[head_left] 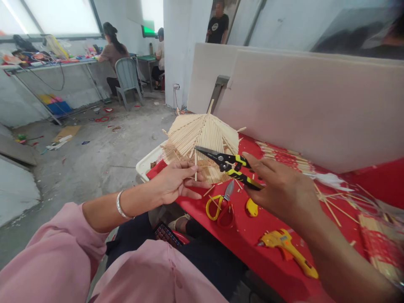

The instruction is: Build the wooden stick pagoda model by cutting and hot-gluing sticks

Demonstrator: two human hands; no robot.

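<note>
My left hand (179, 179) pinches a thin wooden stick (195, 165) upright between thumb and finger. Wrapped around the handles of black and yellow snips (235, 165), my right hand (279, 181) keeps the blades near the upper end of that stick. Whether the blades touch it, I cannot tell. Just behind stands a umbrella-shaped roof of pale sticks (202, 130), laid in slanting panels that meet at a peak. More stick work shows below it, partly hidden by my left hand.
On the red tabletop (233, 240) lie scissors (221, 206), a yellow tool (251, 207), a yellow glue gun (288, 248) and bundled sticks (377, 240). A pale board (299, 105) leans behind the table. Other people sit and stand farther off.
</note>
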